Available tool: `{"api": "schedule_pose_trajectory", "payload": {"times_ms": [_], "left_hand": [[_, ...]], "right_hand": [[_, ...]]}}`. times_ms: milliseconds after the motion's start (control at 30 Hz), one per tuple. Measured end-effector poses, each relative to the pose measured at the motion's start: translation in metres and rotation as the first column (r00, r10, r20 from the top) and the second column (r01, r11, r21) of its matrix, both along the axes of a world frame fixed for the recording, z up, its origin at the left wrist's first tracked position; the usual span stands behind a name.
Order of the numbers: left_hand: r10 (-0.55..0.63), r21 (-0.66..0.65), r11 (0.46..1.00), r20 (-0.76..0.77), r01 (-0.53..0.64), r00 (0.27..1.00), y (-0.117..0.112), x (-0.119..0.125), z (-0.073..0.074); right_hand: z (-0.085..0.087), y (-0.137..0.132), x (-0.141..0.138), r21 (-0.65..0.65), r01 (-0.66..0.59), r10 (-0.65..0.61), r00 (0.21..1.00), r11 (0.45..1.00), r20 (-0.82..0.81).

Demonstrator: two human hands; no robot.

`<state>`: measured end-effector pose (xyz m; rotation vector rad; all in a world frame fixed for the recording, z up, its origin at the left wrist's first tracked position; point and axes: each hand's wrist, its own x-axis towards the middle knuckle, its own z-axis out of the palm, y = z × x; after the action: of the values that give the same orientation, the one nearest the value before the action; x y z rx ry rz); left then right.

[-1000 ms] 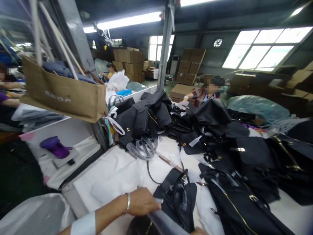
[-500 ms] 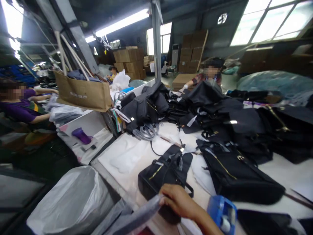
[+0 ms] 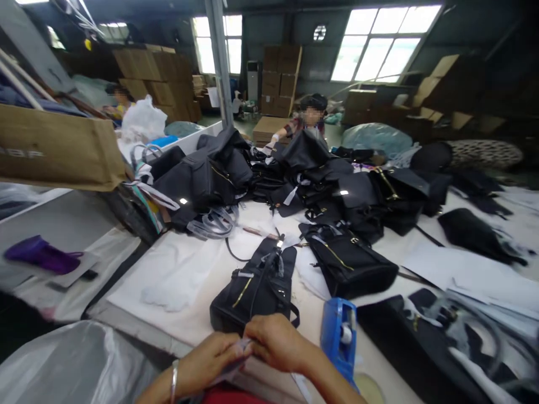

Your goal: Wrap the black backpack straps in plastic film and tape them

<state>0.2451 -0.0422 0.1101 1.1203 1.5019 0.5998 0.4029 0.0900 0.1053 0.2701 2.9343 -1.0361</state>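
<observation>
My left hand (image 3: 207,359), with a silver bracelet at its wrist, and my right hand (image 3: 278,343) meet at the table's front edge. Both are closed on a piece of translucent plastic film (image 3: 231,367), gripped between the fingertips; most of it is hidden by the hands. Just beyond them a black backpack (image 3: 256,286) with a gold zipper lies on the white-covered table. To the right of my right hand stands a blue tape dispenser (image 3: 332,331). A second black backpack (image 3: 351,261) lies farther back on the right.
Many black bags (image 3: 214,174) are heaped across the table's far side. A grey plastic-lined bin (image 3: 80,365) stands at the lower left, below a purple bottle (image 3: 42,253) on a side surface. A brown bag (image 3: 59,148) hangs at left. A co-worker (image 3: 311,115) is behind the heap.
My view has swung right. The left hand has come into view and joined the right hand on the plastic film, which the right hand alone was seen holding before, stretched toward the lower left.
</observation>
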Motion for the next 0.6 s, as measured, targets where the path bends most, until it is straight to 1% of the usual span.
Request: {"api": "schedule_pose_trajectory", "payload": {"times_ms": [33, 67, 100, 133, 167, 200, 233, 267, 300, 333, 367, 400, 433, 467, 500, 533, 567, 600], "left_hand": [[-0.012, -0.048, 0.999, 0.100, 0.017, 0.995, 0.004, -0.001, -0.007], [0.009, -0.093, 0.996, 0.176, 0.008, 0.984, 0.005, -0.006, -0.015], [0.048, -0.130, 0.991, 0.223, -0.019, 0.974, 0.004, -0.013, -0.022], [0.088, -0.157, 0.986, 0.249, -0.050, 0.965, 0.001, -0.021, -0.029], [0.121, -0.177, 0.981, 0.258, -0.077, 0.959, -0.003, -0.031, -0.034], [0.150, -0.194, 0.976, 0.257, -0.101, 0.955, -0.008, -0.040, -0.037], [0.176, -0.210, 0.970, 0.252, -0.124, 0.952, -0.012, -0.049, -0.038], [0.199, -0.224, 0.964, 0.242, -0.145, 0.950, -0.017, -0.057, -0.037], [0.218, -0.234, 0.959, 0.229, -0.163, 0.949, -0.021, -0.063, -0.034], [0.227, -0.233, 0.956, 0.212, -0.176, 0.951, -0.025, -0.069, -0.030], [0.225, -0.224, 0.958, 0.190, -0.181, 0.956, -0.029, -0.073, -0.026], [0.218, -0.207, 0.961, 0.159, -0.183, 0.963, -0.032, -0.077, -0.021], [0.205, -0.186, 0.966, 0.120, -0.181, 0.971, -0.035, -0.080, -0.017], [0.188, -0.165, 0.971, 0.075, -0.174, 0.979, -0.038, -0.083, -0.013], [0.173, -0.150, 0.974, 0.027, -0.167, 0.985, -0.040, -0.085, -0.010], [0.167, -0.143, 0.975, -0.017, -0.168, 0.986, -0.042, -0.086, -0.008], [0.172, -0.142, 0.974, -0.054, -0.178, 0.984, -0.043, -0.087, -0.007], [0.185, -0.143, 0.970, -0.083, -0.196, 0.979, -0.044, -0.087, -0.007]], "right_hand": [[0.002, -0.002, -0.001, 0.005, 0.038, -0.038, 0.999, 0.999, 0.002], [0.003, -0.004, 0.000, 0.007, 0.100, -0.100, 0.995, 0.995, -0.007], [0.003, -0.006, 0.002, 0.009, 0.189, -0.189, 0.982, 0.982, -0.030], [0.003, -0.009, 0.006, 0.005, 0.302, -0.301, 0.951, 0.953, -0.065], [0.001, -0.013, 0.010, -0.014, 0.430, -0.429, 0.897, 0.903, -0.105], [-0.003, -0.019, 0.015, -0.059, 0.558, -0.560, 0.818, 0.828, -0.130], [-0.008, -0.025, 0.018, -0.145, 0.656, -0.671, 0.733, 0.741, -0.111], [-0.015, -0.033, 0.020, -0.275, 0.714, -0.748, 0.662, 0.644, -0.032], [-0.023, -0.041, 0.018, -0.435, 0.726, -0.772, 0.627, 0.533, 0.100], [-0.032, -0.049, 0.012, -0.602, 0.696, -0.737, 0.629, 0.391, 0.247], [-0.040, -0.057, 0.003, -0.741, 0.636, -0.669, 0.649, 0.216, 0.362], [-0.047, -0.063, -0.008, -0.828, 0.559, -0.602, 0.670, 0.026, 0.434], [-0.052, -0.067, -0.022, -0.867, 0.475, -0.565, 0.678, -0.153, 0.471], [-0.055, -0.069, -0.036, -0.870, 0.394, -0.562, 0.664, -0.296, 0.493], [-0.057, -0.070, -0.049, -0.859, 0.326, -0.572, 0.645, -0.394, 0.507], [-0.057, -0.069, -0.060, -0.849, 0.279, -0.583, 0.629, -0.449, 0.515], [-0.056, -0.067, -0.069, -0.846, 0.255, -0.590, 0.623, -0.468, 0.514], [-0.056, -0.066, -0.075, -0.853, 0.249, -0.597, 0.625, -0.459, 0.504]]}}
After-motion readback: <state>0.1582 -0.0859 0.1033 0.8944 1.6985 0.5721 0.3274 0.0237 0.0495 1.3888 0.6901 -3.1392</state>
